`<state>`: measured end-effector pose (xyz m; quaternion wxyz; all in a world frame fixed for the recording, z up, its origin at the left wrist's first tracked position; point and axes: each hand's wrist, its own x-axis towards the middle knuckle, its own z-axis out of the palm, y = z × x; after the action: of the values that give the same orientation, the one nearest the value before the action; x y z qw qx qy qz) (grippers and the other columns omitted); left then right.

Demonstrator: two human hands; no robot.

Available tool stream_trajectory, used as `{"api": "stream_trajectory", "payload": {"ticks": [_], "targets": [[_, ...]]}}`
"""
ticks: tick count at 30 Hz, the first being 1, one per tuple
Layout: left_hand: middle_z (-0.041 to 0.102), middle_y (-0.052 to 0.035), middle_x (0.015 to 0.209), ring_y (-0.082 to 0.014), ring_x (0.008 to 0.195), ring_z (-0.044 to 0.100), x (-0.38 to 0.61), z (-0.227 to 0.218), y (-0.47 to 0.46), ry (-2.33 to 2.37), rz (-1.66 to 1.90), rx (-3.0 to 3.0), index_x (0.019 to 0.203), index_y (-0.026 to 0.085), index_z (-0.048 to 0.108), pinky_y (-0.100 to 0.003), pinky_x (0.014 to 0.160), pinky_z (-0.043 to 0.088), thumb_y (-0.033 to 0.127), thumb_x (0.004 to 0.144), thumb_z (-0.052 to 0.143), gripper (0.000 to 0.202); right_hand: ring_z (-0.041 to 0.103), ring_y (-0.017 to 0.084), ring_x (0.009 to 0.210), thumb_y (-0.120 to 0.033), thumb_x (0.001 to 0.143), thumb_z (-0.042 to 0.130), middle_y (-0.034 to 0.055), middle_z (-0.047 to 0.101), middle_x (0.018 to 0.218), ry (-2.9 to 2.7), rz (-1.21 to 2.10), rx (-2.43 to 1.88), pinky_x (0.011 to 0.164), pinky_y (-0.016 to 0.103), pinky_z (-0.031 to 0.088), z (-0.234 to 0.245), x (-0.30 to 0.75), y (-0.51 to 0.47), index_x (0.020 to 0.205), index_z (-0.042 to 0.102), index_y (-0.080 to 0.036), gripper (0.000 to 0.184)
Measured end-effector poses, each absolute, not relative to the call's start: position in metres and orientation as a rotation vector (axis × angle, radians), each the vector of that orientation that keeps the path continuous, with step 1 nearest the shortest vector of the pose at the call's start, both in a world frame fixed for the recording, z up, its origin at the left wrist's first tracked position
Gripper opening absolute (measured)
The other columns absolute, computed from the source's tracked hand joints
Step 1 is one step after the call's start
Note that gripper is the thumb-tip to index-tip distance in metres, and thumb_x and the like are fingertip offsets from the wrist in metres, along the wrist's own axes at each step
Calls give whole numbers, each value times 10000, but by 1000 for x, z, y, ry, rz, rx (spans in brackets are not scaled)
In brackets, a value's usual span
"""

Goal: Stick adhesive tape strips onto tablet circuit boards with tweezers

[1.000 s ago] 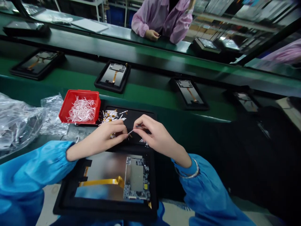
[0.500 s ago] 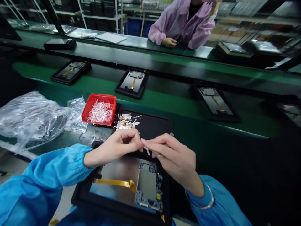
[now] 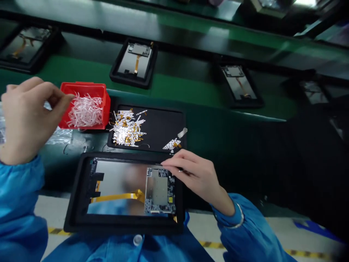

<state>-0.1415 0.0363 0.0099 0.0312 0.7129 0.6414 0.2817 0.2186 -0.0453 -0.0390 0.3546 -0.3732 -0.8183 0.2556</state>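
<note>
left hand (image 3: 28,118) raised high at far left of view, back of hand up, fingers (image 3: 51,92) loosely curled and pointing right, nothing visibly held. left wrist (image 3: 13,156) bare just past the blue sleeve cuff (image 3: 23,174), arm coming up from lower left. right hand (image 3: 195,178) low and right of center, palm down, fingers (image 3: 177,162) stretched left and drawn close together, thumb tucked under, can't tell if pinching something. right wrist (image 3: 220,202) slightly bent, thin bangle (image 3: 240,218) at blue sleeve cuff. hands well apart, arms spread wide.
</note>
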Motion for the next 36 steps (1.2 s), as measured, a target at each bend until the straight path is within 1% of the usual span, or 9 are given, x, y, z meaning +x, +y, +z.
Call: {"api": "stream_trajectory", "payload": {"ticks": [2,6,10,20,22,25,29,32,36], "targets": [[532,-16,857,-217,858,574,-120,9,24,1869,765,2340,841,232,601,-413,773,341,500,1002,500,329,711,110,755,-113,1009,591,38,724,892,-2185,617,-972,656,185,596,-40,221,-47,1035,764,-170,184],[639,15,933,-148,848,611,-71,-1,-4,1216,658,2610,994,237,637,-328,785,446,283,1040,532,124,705,118,738,-94,1023,493,55,732,936,-2340,493,-1065,601,196,575,-35,226,-49,1070,778,-187,303],[642,-21,1001,-149,926,615,-48,-19,-17,802,563,2607,1106,195,641,-312,864,439,156,1045,509,150,688,112,685,-157,1053,439,40,744,907,-2436,445,-1137,545,201,523,-30,225,-50,1036,772,-218,339],[606,-71,1092,-202,954,550,-46,-28,-17,749,486,2590,1237,211,672,-331,821,391,163,1046,476,278,664,137,673,-266,1029,562,-4,723,866,-2306,703,-1296,503,269,422,-39,221,-57,1043,692,-271,130],[603,-85,1112,-214,973,537,-46,-30,-19,732,485,2638,1280,207,659,-338,824,375,162,1053,454,309,612,122,588,-332,1012,610,-27,680,790,-2232,766,-1433,465,260,399,-33,218,-57,998,653,-279,70],[592,-102,1155,-237,1035,528,-45,-34,-21,716,483,2694,1305,201,638,-362,848,343,173,1072,414,324,486,88,493,-420,990,654,-37,602,757,-2203,773,-1668,392,235,308,-20,214,-57,928,609,-256,181],[592,-121,1163,-247,1008,526,-43,-31,-19,692,448,2765,1176,168,675,-390,875,331,165,1068,403,294,389,103,546,-346,1025,582,8,535,848,-2470,647,-1500,393,235,176,-12,219,-54,1036,701,-286,133],[597,-115,1147,-245,1003,540,-41,-26,-16,693,424,2752,1147,180,696,-383,863,346,180,1060,427,282,433,125,621,-284,1043,533,30,514,898,-2527,736,-1299,437,235,325,-15,231,-49,1185,734,-317,248],[588,-122,1186,-257,1086,550,-34,-23,-14,729,465,2717,1202,193,675,-387,877,381,183,1056,441,276,572,133,741,-261,1036,581,56,588,1035,-2362,938,-1174,611,284,551,-12,247,-45,1309,720,-333,314]]}}
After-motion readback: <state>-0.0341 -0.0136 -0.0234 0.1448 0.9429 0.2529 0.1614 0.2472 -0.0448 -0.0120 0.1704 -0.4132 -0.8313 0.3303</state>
